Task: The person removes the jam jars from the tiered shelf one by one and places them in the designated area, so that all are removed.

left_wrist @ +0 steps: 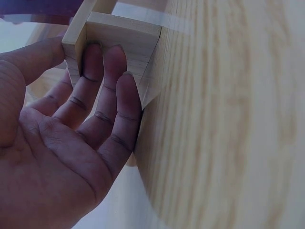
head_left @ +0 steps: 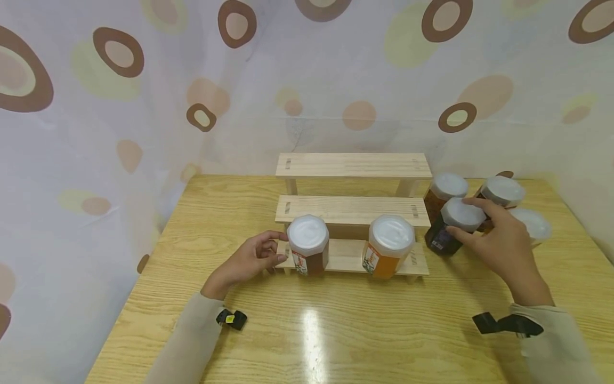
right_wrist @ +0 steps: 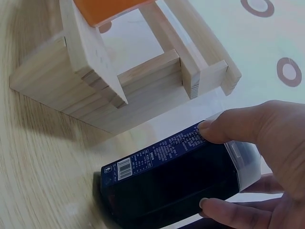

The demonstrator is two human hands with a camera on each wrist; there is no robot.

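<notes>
My right hand grips a dark jar with a pale lid, the thumb on one side and fingers on the other. In the right wrist view this jar shows a blue label with a barcode and leans at a slant. At the left end of a three-step wooden rack, my left hand holds the lowest board, its fingers curled against the end. A brown jar stands beside that hand on the lowest step. Further right on that step is an orange jar.
Right of the rack, behind and beside the dark jar, stand more lidded jars: one at the back, a second jar and a pale-lidded jar partly behind my right hand. A patterned cloth hangs behind the wooden table.
</notes>
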